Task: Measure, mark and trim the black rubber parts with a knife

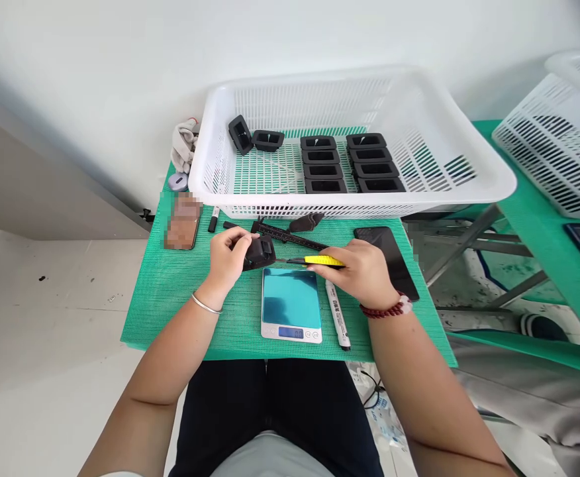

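Observation:
My left hand (227, 260) pinches a black moulded part (261, 251) above the table, its raised side facing up. My right hand (358, 268) is closed around a yellow-handled utility knife (326, 260). The knife's thin blade points left and reaches the right edge of the black part; whether it touches cannot be made out. Just below both hands lies a small digital scale (291, 297) with a shiny blue-looking plate. A white marker (338, 318) rests beside the scale. Behind the hands lie a black caliper (292, 236) and a dark curved piece (306, 222).
A white plastic basket (349, 203) at the back holds several black frame-like parts (323, 171). One phone (183, 225) lies at left, a dark phone (392, 258) at right. A cloth glove (184, 147) sits beside the basket. Another basket (558, 146) stands on the right-hand table.

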Available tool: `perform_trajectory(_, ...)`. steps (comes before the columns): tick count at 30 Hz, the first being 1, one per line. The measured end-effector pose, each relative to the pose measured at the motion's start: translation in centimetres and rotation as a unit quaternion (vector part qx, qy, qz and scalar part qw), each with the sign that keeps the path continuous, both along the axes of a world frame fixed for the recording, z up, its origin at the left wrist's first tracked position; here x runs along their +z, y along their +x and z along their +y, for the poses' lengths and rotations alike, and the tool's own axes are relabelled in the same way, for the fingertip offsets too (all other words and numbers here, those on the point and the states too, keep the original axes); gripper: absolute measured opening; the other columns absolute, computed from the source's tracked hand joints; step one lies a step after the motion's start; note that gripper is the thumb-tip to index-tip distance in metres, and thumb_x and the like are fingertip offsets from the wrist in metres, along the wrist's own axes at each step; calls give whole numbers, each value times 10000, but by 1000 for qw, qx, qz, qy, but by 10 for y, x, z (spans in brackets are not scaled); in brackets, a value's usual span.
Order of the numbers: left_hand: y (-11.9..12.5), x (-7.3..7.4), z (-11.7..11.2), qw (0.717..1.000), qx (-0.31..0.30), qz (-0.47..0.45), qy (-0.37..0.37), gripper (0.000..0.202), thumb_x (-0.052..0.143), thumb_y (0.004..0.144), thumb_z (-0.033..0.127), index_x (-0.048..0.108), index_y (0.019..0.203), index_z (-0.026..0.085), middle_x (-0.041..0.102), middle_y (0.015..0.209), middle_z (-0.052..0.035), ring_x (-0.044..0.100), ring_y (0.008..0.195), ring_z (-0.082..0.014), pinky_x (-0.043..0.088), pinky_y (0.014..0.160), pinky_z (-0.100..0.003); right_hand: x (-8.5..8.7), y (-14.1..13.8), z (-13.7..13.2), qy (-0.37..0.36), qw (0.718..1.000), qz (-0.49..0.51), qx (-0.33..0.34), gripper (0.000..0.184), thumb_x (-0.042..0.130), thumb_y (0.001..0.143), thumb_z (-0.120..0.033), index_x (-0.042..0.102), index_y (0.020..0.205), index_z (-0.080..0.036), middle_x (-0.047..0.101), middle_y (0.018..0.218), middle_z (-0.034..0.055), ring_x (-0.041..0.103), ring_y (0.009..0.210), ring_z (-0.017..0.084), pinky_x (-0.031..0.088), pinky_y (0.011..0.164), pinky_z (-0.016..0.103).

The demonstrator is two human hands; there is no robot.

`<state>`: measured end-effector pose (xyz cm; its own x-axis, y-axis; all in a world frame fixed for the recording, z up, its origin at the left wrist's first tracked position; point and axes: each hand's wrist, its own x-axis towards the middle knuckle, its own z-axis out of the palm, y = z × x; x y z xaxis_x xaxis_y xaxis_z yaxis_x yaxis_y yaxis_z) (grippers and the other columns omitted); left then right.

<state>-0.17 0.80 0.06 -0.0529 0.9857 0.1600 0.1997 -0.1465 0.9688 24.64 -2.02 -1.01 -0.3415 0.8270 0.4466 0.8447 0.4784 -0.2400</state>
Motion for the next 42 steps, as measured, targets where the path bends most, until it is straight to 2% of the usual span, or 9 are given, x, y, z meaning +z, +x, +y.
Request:
perform_trajectory(6,-2,2,0,1000,-16,-9,4,193,529,741,220,653,601,170,646,623,-15,577,639,-152,392,566,-255,-1,3,1,0,999,13,-31,535,485,846,-634,694,670,-174,551,459,27,391,450,123,286,512,273)
perform_trajectory(11,-5,0,1,991,-104,-79,6,211,532,760,260,683,638,177,703,702,-32,585,641,-159,411,566,-270,-4,5,2,-48,996,67,11,531,477,847,-638,714,742,-175,607,546,48,484,520,143,335,523,268)
perform_trajectory(15,-6,-1,0,983,-166,-73,6,192,568,753,293,720,700,189,710,707,-39,607,634,-174,430,563,-283,-4,6,2,-56,995,78,-11,520,491,840,-635,713,747,-174,582,517,38,467,510,143,327,501,269)
perform_trajectory(20,-6,-1,0,982,-173,-72,14,215,574,756,328,728,707,187,697,694,-42,590,612,-168,421,551,-284,-1,7,2,-84,992,91,21,532,476,842,-646,710,748,-178,617,568,43,495,532,140,355,524,265)
perform_trajectory(26,-6,-3,1,981,-181,-71,7,235,584,774,364,714,710,179,665,684,-38,566,607,-156,412,562,-279,-3,8,2,-73,994,80,-33,531,478,828,-659,716,759,-189,568,522,38,470,512,149,330,500,277)
perform_trajectory(31,-6,-6,3,975,-208,-68,-36,275,620,773,438,647,891,191,647,835,-34,593,758,-173,449,665,-283,-3,5,1,-104,988,103,-52,514,496,824,-644,707,767,-178,590,550,41,496,513,146,325,492,273)
perform_trajectory(37,-3,-6,0,955,-271,-24,-114,445,680,767,396,503,1139,229,588,1142,-72,583,1057,-229,495,837,-346,1,6,4,-116,980,132,-98,487,505,818,-621,665,708,-174,535,496,22,447,454,127,298,463,270)
perform_trajectory(40,-1,-3,0,951,-291,-32,-101,508,745,720,368,532,1160,228,592,1197,-85,587,1096,-252,501,894,-386,2,8,5,-112,978,134,-110,473,508,819,-610,659,707,-176,535,502,22,445,456,127,298,471,271)
perform_trajectory(42,0,-2,0,954,-279,-64,-90,528,780,681,348,577,1153,228,611,1202,-83,590,1112,-270,509,911,-406,1,9,5,-115,979,130,-109,473,504,822,-608,660,713,-175,536,506,23,446,461,129,301,475,270)
